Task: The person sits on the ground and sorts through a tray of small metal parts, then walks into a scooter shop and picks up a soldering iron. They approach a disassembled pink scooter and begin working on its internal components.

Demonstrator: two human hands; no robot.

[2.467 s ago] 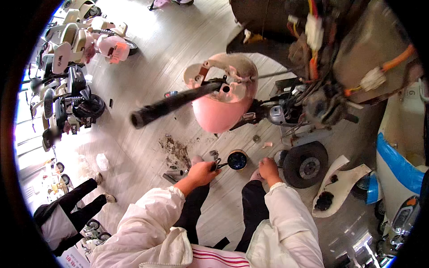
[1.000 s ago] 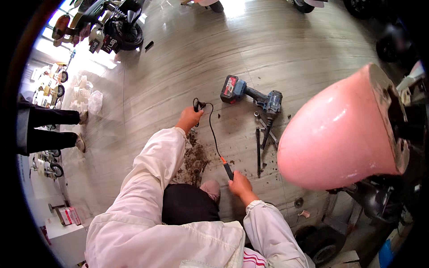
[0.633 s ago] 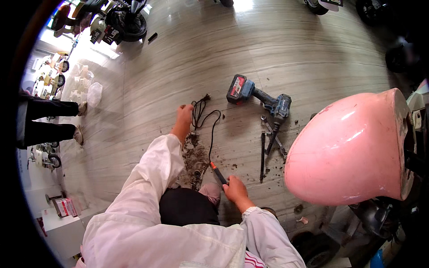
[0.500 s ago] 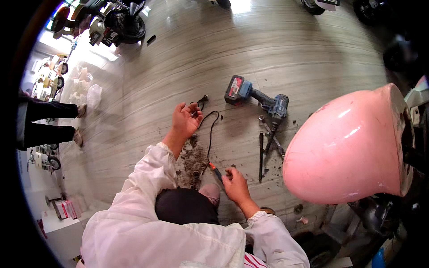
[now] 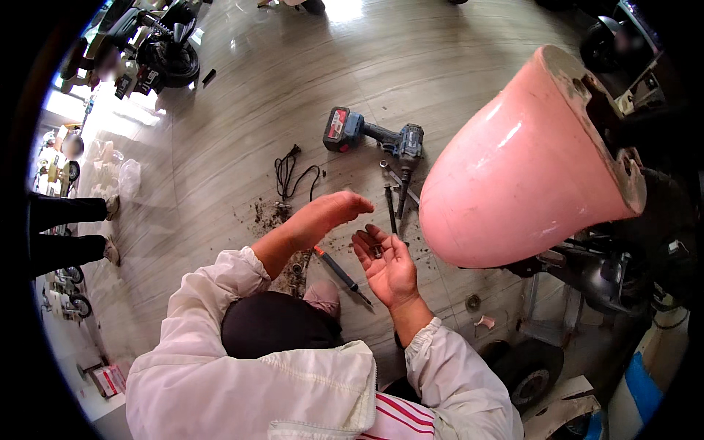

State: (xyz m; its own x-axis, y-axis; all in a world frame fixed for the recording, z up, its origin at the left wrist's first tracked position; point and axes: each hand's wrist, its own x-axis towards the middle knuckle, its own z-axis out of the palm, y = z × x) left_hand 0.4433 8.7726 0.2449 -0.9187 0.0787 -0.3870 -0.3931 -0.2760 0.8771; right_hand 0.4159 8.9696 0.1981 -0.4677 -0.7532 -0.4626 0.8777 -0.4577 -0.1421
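Note:
My left hand (image 5: 323, 218) reaches across the floor, fingers stretched out, back of the hand up, holding nothing that I can see. Close by, my right hand (image 5: 390, 273) is turned palm up with half-curled fingers. A small dark piece (image 5: 378, 251) shows among those fingers, too small to name. A soldering iron (image 5: 337, 270) with a dark handle and orange collar lies on the floor left of my right hand. Its black cord (image 5: 290, 180) loops away beyond my left forearm. Past my hands lie a blue cordless impact wrench (image 5: 378, 136), a wrench (image 5: 390, 170) and a dark rod (image 5: 391, 209).
A large pink scooter body panel (image 5: 506, 169) juts in at right, above dark scooter parts and a wheel (image 5: 532, 378). Dirt crumbs (image 5: 271, 213) litter the floor. Another person's legs (image 5: 70, 231) stand at left. A parked scooter (image 5: 165, 55) is at far left.
My right hand has left the soldering iron's handle and turned palm up. My left hand has swung right, toward it, and straightened its fingers. The view has shifted too.

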